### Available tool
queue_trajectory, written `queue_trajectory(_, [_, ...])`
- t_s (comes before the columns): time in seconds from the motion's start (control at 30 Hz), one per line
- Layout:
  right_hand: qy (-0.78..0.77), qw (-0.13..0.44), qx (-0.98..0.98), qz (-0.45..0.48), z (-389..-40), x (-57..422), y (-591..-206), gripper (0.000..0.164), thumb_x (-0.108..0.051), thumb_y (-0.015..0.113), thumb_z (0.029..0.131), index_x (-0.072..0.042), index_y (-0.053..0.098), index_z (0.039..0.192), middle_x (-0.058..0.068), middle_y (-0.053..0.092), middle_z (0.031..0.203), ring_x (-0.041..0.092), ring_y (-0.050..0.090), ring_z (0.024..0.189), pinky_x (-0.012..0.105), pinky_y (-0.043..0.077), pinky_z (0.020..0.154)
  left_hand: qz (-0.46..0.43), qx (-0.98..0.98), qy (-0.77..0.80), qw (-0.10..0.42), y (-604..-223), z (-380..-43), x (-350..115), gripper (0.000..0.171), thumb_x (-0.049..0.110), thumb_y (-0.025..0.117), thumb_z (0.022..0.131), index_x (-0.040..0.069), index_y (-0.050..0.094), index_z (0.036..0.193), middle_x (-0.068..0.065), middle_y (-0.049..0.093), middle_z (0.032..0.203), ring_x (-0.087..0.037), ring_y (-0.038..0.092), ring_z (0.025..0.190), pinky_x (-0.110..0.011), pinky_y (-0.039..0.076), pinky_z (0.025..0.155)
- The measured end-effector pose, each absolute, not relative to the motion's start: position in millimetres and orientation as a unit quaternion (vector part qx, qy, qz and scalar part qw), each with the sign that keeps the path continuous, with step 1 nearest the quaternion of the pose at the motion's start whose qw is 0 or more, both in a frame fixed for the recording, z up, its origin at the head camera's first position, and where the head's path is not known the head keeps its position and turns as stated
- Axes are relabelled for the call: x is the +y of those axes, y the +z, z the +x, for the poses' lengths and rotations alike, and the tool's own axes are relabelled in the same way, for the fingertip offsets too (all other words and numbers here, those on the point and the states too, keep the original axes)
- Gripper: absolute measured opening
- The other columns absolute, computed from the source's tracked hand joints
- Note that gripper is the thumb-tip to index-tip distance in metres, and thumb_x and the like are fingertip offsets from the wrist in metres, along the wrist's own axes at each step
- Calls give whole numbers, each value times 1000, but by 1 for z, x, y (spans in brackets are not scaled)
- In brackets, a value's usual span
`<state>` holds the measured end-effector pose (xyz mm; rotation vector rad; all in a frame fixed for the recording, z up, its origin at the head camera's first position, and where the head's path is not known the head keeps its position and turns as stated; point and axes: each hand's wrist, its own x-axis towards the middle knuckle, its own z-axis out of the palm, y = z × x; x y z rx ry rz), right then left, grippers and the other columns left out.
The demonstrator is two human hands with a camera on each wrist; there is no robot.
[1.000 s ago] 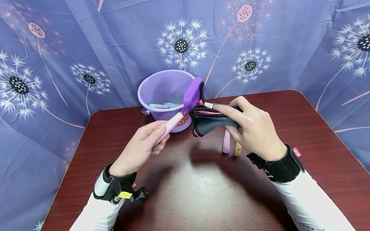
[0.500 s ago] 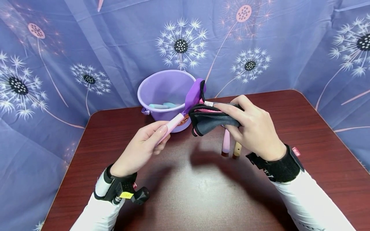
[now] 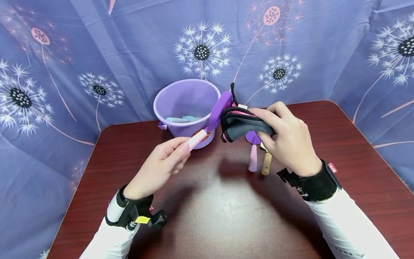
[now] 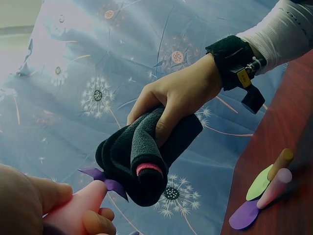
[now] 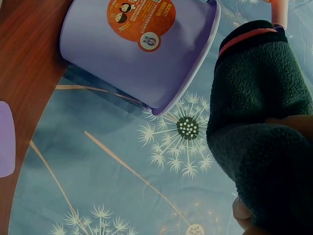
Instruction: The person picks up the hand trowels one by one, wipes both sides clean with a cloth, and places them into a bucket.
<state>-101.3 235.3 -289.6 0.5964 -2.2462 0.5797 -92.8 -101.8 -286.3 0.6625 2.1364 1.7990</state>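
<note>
My left hand (image 3: 160, 164) grips the pink handle of a small shovel (image 3: 220, 108) with a purple blade, tilted up toward the right. In my right hand (image 3: 288, 137) is a folded dark grey cloth (image 3: 245, 126) with black edging, a bit of pink and a white tag. The cloth lies against the right side of the blade and hides part of it. In the left wrist view, the fuzzy cloth (image 4: 146, 147) covers most of the purple blade. Thumb and fingers of the right hand pinch the cloth from above and below.
Behind the shovel stands a purple bucket (image 3: 181, 94) with pale turquoise pieces (image 3: 179, 119) inside. On the brown table (image 3: 220, 216), below the cloth, lie a pink-handled purple tool (image 3: 253, 158) and a tan-handled green tool (image 4: 259, 183). A blue dandelion-print curtain (image 3: 136, 43) surrounds the back and sides.
My right hand has moved the cloth slightly up and to the right, uncovering more of the two tools on the table. The shovel has shifted slightly; the left hand stays nearly in place.
</note>
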Motion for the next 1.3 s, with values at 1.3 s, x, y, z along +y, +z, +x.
queue_trajectory(1.3, [239,328,-903,138,-101,242,-289,40,-10,74,90,-23,77,127,4,60,97,17,50,65,44,40,54,253,857,448,-16,-292,-89,-95,23,36,60,110,27,73,128,7,58,88,-14,56,89,-32,46,77])
